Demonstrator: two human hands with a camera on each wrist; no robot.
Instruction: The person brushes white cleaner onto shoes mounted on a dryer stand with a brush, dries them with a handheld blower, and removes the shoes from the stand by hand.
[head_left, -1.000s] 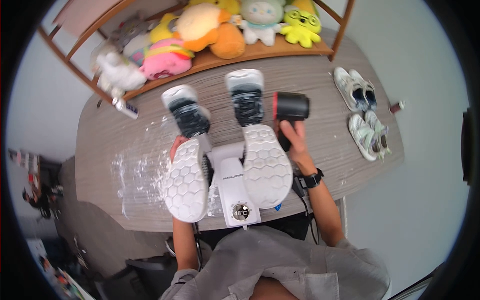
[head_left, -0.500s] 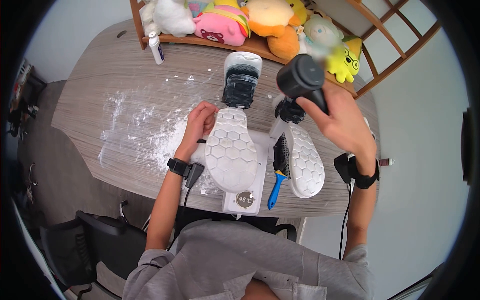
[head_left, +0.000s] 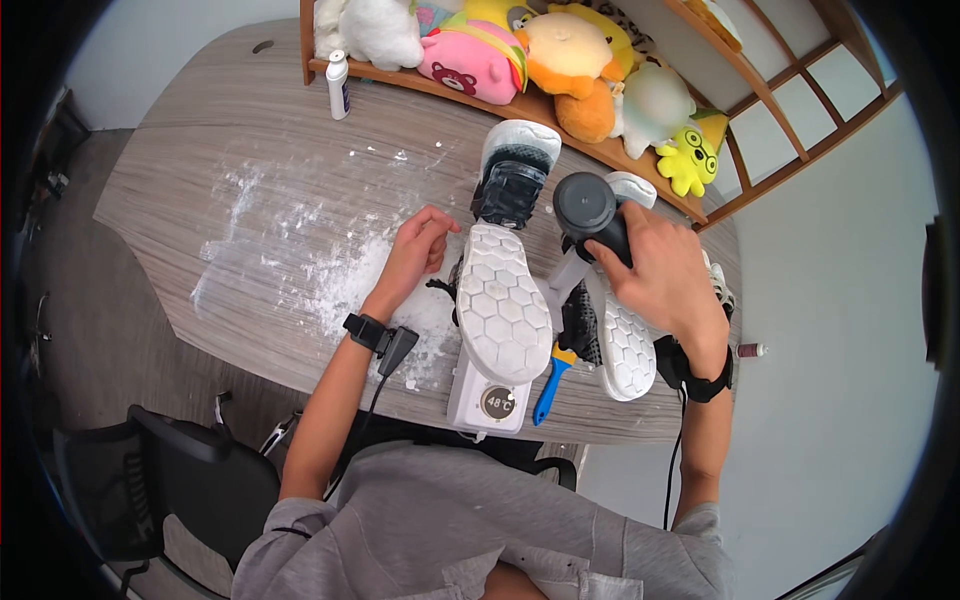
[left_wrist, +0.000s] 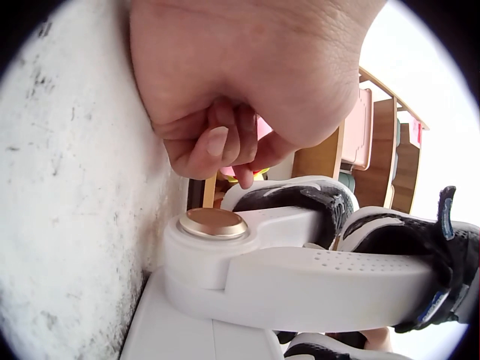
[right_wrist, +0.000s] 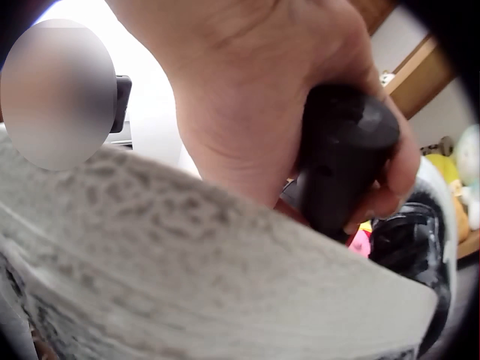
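Two dark shoes with white hexagon-patterned soles, the left sole [head_left: 503,300] and right sole [head_left: 628,350] facing up, sit on the arms of a white device [head_left: 485,405] reading 48°C. More shoe uppers lie behind them. My right hand [head_left: 668,270] grips the handle of a black handheld tool [head_left: 584,203] over the right-hand shoes. In the right wrist view, my hand [right_wrist: 247,97] wraps round the black handle [right_wrist: 349,150], above a pale sole [right_wrist: 225,262]. Left of the left shoe, my left hand [head_left: 415,255] has loosely curled fingers and holds nothing; the left wrist view shows this hand [left_wrist: 247,75] above the device's gold knob [left_wrist: 213,223].
A blue-handled brush [head_left: 550,388] lies between the soles. White residue [head_left: 345,285] covers the table's left part. A white bottle [head_left: 338,88] stands by a shelf of plush toys [head_left: 475,62] at the back. Pale shoes [head_left: 720,285] sit behind my right wrist.
The head view has swung right. My right hand has carried the black tool from beside the shoes to above the right-hand ones. My left hand has come out from behind the left shoe.
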